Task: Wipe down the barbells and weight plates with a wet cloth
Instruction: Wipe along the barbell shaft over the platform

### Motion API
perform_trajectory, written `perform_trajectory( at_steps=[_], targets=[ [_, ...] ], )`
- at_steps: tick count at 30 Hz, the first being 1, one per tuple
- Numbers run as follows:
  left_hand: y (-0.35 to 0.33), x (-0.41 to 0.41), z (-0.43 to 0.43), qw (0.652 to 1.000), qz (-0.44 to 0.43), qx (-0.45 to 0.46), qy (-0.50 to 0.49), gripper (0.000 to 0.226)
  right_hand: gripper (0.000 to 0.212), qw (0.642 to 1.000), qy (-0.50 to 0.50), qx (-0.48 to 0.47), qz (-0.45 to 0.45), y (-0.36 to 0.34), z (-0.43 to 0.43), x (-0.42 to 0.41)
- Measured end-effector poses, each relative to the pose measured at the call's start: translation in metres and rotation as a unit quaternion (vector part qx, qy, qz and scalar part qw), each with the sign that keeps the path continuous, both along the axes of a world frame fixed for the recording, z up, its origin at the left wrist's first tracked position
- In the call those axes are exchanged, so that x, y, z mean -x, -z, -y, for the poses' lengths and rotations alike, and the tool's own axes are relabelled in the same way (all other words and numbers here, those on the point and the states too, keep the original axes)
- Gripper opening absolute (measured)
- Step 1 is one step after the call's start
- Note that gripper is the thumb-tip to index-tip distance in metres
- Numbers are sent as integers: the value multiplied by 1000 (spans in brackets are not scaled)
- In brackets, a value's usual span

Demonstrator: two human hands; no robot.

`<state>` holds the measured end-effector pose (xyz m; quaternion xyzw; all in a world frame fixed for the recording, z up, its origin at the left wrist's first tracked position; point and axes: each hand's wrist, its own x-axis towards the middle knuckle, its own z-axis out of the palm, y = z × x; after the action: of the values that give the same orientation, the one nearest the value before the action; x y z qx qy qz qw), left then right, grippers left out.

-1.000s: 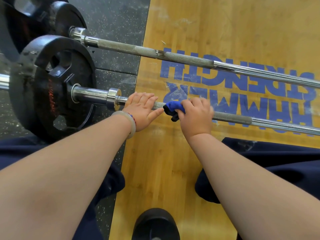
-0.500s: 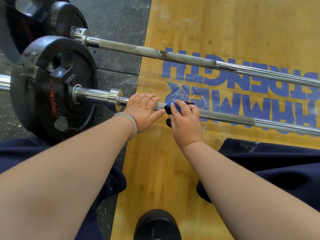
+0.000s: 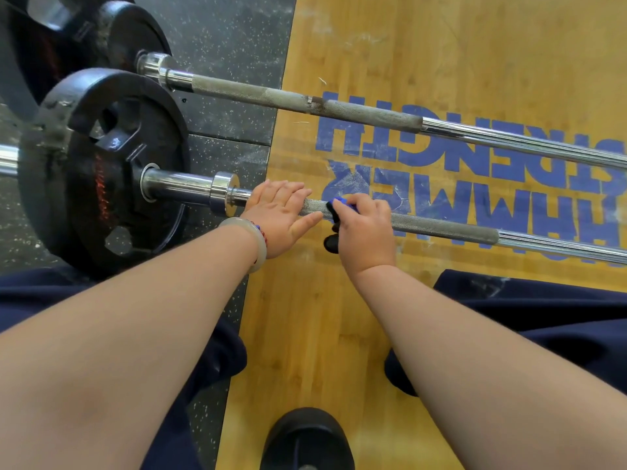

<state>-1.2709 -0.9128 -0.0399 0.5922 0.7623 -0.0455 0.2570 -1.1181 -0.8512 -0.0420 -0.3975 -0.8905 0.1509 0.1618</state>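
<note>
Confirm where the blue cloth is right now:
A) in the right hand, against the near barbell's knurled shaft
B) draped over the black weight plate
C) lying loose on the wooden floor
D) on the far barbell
A: the right hand grips the blue cloth against the near barbell, next to the left hand, which rests flat on the same shaft.
</note>
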Motion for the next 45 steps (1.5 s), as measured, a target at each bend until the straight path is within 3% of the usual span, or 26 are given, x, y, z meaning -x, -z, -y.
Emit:
perform_trajectory(
  at_steps=[3, 5, 7, 10, 13, 17, 19, 22, 25, 29, 31, 35, 39, 42, 45],
  targets=[
    [-1, 1, 0, 1000, 7, -3, -1, 64, 20, 992, 119, 33, 19, 0, -24, -14],
    [-1, 0, 1, 1000, 7, -3, -3, 64, 25, 978, 205, 24, 33, 9, -32, -22],
    [0, 0, 0, 1000, 3, -3, -3, 65, 27, 980, 194, 20, 41, 4, -23, -11],
    [0, -1, 0, 1000, -5, -3, -6, 65, 19, 993, 93, 74, 9, -5, 5, 14],
    [0, -1, 0, 1000, -3, 0, -6, 65, 25, 998, 29, 54, 2, -2, 7, 12],
    [0, 0, 0, 1000, 2, -1, -1, 65, 20, 975, 205, 77, 35, -1, -16, -7],
    [0, -1, 0, 1000, -2, -3, -1, 65, 21, 972, 224, 43, 58, 0, -12, -3],
    [1, -2, 0, 1000, -7, -6, -5, 65, 16, 991, 92, 91, 20, -8, 7, 18],
    [2, -1, 0, 1000, -5, -5, -4, 64, 28, 998, -17, 41, 37, -5, -1, 7],
    [3, 1, 1, 1000, 3, -10, 4, 66, 18, 974, 200, 83, 70, -3, -25, -16],
    [3, 0, 1, 1000, 1, -16, 2, 72, 18, 965, 239, 80, 77, -5, -18, -7],
    [7, -1, 1, 1000, -12, -21, -9, 83, 12, 996, 66, 56, 12, -2, 15, 24],
    [9, -4, 0, 999, -27, -42, -15, 69, 42, 998, -33, -14, 47, 8, -5, -3],
    [9, -5, -4, 998, -36, -47, -18, 55, 22, 997, 61, 28, 26, 0, -17, -17],
    [5, -3, -14, 997, -63, -46, -26, 54, 25, 974, 216, 73, -3, -7, -23, -12]
  ],
)
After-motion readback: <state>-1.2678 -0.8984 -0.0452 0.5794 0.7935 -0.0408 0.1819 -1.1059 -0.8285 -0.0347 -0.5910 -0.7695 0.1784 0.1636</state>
